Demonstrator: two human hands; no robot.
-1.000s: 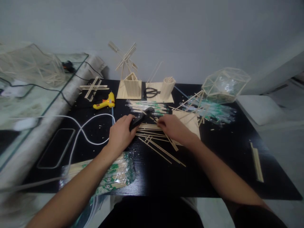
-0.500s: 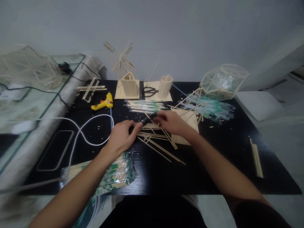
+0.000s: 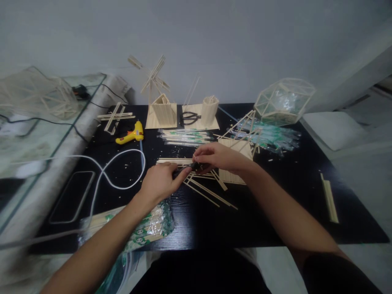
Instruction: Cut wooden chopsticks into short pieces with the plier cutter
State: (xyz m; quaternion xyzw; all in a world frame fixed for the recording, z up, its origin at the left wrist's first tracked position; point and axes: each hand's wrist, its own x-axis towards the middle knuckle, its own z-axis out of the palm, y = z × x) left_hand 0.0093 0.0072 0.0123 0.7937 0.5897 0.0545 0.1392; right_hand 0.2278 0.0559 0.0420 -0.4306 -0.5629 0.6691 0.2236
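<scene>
My left hand (image 3: 161, 179) is closed around a slim dark hand tool (image 3: 195, 165) whose exact kind I cannot make out. The fingers of my right hand (image 3: 214, 157) pinch together at the tool's far end, partly hiding it. Under and beside both hands lie loose wooden sticks (image 3: 211, 195), several crossing each other. Just right of them is a flat panel of sticks (image 3: 231, 173), partly covered by my right forearm, with a frame of thin sticks (image 3: 245, 122) rising at its back.
A yellow glue gun (image 3: 131, 134), a white cable (image 3: 122, 152) and a phone-like slab (image 3: 72, 197) lie left. Bagged sticks (image 3: 150, 228) sit near the front edge. Behind stand stick models (image 3: 162, 112), black scissors (image 3: 190, 118) and a stick polyhedron (image 3: 284, 100). More sticks (image 3: 329, 200) lie right.
The dark tool has come down to a flatter angle, and my right hand has shifted slightly left and lower with it. My left hand has turned a little. The view has shifted slightly.
</scene>
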